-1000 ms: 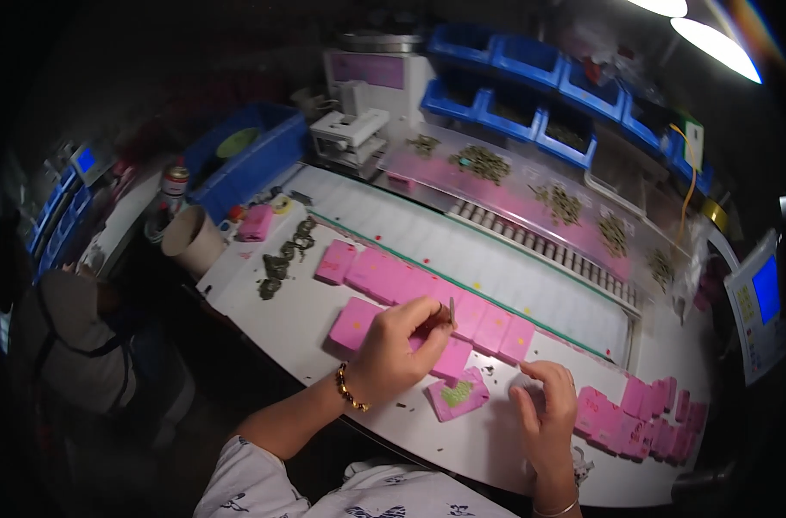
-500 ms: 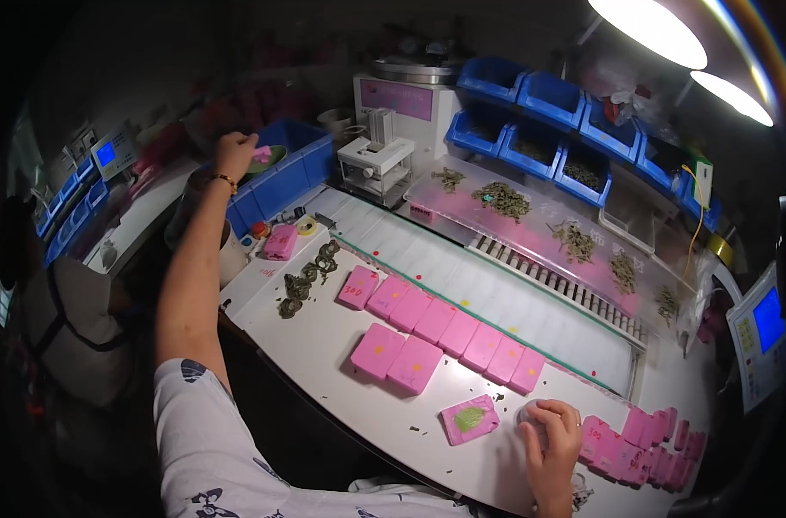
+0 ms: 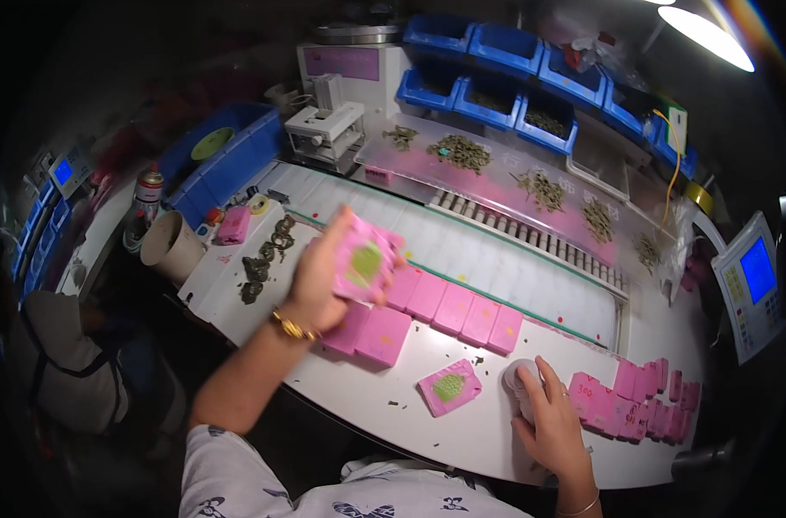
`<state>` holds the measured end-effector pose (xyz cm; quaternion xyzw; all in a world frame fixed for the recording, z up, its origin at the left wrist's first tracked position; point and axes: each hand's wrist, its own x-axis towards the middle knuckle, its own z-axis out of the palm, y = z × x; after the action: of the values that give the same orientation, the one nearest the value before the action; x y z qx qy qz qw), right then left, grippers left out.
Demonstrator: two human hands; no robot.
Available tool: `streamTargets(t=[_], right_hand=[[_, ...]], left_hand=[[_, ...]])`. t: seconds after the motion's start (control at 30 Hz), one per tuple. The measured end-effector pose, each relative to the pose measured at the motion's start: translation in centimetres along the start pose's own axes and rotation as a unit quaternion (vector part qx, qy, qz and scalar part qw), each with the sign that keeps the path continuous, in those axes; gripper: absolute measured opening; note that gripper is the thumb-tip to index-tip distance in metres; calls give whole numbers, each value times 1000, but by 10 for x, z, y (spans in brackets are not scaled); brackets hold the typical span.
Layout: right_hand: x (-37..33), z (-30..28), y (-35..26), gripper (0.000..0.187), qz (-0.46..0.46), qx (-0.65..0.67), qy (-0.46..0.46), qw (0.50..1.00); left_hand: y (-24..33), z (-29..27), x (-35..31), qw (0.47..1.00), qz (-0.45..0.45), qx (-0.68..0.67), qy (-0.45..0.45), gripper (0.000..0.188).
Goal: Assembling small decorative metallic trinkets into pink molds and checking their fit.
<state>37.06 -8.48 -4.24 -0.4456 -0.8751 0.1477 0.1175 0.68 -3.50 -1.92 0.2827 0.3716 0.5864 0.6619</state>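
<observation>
My left hand (image 3: 317, 281) grips a pink rubber mould half (image 3: 357, 257) with a green centre, tilted up above the table. Below it, partly covered by the hand, are two larger pink mould blocks (image 3: 383, 335) and a row of narrower ones (image 3: 453, 309). Another pink mould half (image 3: 449, 387), its green patterned face up, lies flat near the table's front edge. To the right of that, my right hand (image 3: 553, 423) has its fingers curled over a pale rounded object (image 3: 521, 376) on the table. What this object is cannot be made out.
More pink blocks (image 3: 622, 401) stand at the right. Dark green clusters (image 3: 257, 269) lie at the left, beside a bin (image 3: 170, 246). Behind are a clear shelf (image 3: 505, 173) with greenish heaps, blue trays (image 3: 544, 121) and a blue crate (image 3: 238, 155). A screen unit (image 3: 751, 276) flanks the right.
My left hand has come back from the blue crate to above the table, bringing the pink mould half. My right hand stays at the pale object. The view has shifted slightly.
</observation>
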Motion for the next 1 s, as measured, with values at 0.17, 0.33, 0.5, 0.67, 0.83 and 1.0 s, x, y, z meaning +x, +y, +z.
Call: streamTargets(t=[0.17, 0.33, 0.5, 0.67, 0.83, 1.0], right_hand=[[8, -17, 0, 79, -55, -10, 105, 993], [27, -29, -41, 65, -126, -96, 322, 933], [29, -19, -26, 50, -218, -200, 147, 944], [41, -45, -37, 50, -172, -109, 255, 945], [29, -6, -54, 52, -193, -208, 139, 949], [32, 24, -36, 60, -198, -160, 12, 967]], left_hand=[[-85, 55, -14, 992, -88, -12, -89, 69], [-113, 80, -18, 987, -139, -22, -75, 64], [-123, 78, -24, 978, -73, 173, -91, 64], [-107, 63, -29, 991, -97, 91, -31, 69], [-90, 50, -20, 995, 57, 78, 33, 74], [-85, 57, -25, 989, 108, 85, 48, 73]])
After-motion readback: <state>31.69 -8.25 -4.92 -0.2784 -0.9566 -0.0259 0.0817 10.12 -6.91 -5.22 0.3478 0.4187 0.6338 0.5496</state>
